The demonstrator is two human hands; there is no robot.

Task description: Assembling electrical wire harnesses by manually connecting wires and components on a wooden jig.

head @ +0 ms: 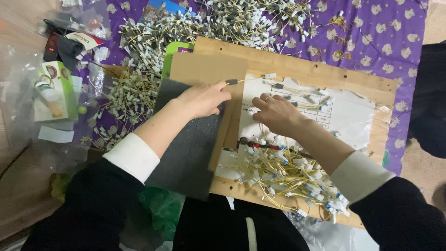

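We see yellow wires (283, 169) with white and blue ends, a purple cloth (371, 37) patterned with pale animals, a dark grey mat (186, 153), and a green box (58, 88).

Home piecework setup, not a factory. Purple patterned cloth (381, 32) spread under a rough plywood board (302, 67); heaps of small yellow wire harnesses (232, 21); household clutter, a green carton (55, 90), plastic bags (28, 130) alongside.

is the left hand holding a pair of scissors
No, the left hand pinches the dark end of a thin yellow wire between its fingertips; no scissors show in it.
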